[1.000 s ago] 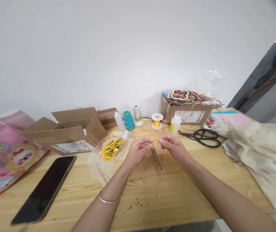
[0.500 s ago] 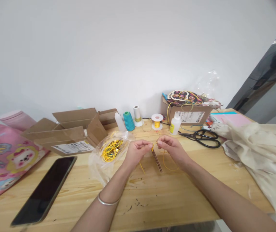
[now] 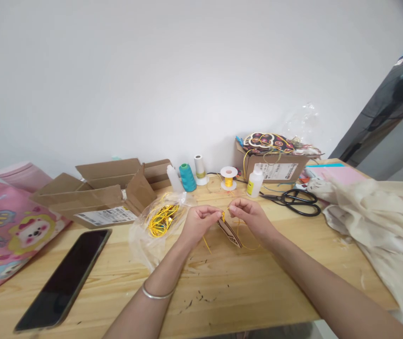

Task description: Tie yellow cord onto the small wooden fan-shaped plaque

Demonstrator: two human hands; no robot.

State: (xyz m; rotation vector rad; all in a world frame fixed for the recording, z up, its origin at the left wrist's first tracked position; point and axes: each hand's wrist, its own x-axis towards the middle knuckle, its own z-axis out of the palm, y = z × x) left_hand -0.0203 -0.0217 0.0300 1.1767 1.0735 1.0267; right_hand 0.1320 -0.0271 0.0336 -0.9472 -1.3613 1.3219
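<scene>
Since the earlier frame I see the tag (image 3: 230, 232) has swung: it hung edge-on as a thin dark strip, and now its flat patterned face tilts toward me. Both hands have barely shifted. My left hand (image 3: 200, 219) and right hand (image 3: 249, 215) sit close together above the table (image 3: 222, 292), each with fingertips pinching the yellow cord (image 3: 223, 216) between them; the tag dangles from that cord just below the hands.

I count 1 tag, 2 cardboard boxes, 3 spools, 2 small white bottles, 1 pair of scissors and 1 phone. The open box (image 3: 99, 193) lies left, the fuller box (image 3: 275, 165) stands at the back right. A teal spool (image 3: 187, 177), a white spool (image 3: 200, 169) and a small yellow spool (image 3: 229, 178) line the wall. A crinkled clear bag (image 3: 152, 226) holding coiled yellow cord lies just beside my left hand. Black scissors (image 3: 295, 201) lie right, near a cream cloth (image 3: 374, 221). The dark glossy phone (image 3: 63, 278) rests flat at left, beside a pink printed bag (image 3: 7, 230).
</scene>
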